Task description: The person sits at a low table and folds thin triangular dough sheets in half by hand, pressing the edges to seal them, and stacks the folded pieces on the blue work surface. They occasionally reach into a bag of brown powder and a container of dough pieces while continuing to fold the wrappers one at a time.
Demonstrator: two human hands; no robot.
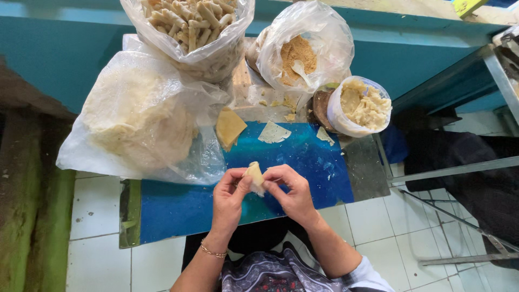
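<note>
My left hand (228,196) and my right hand (292,192) meet over the blue board (178,208) and together pinch a small pale wrapper roll (254,176) between their fingertips. A thin bracelet sits on my left wrist. On the board beyond the hands lie a folded yellowish wrapper (230,127) and two flat pale wrapper pieces (273,132). A white tub of pale mashed filling (363,105) stands at the board's far right corner.
A large plastic bag of stacked round wrappers (135,116) covers the board's left side. Behind it sit a bag of finished rolled sticks (192,24) and a bag of brown crumbs with a white spoon (298,54). A teal wall runs behind; white floor tiles and metal frames lie right.
</note>
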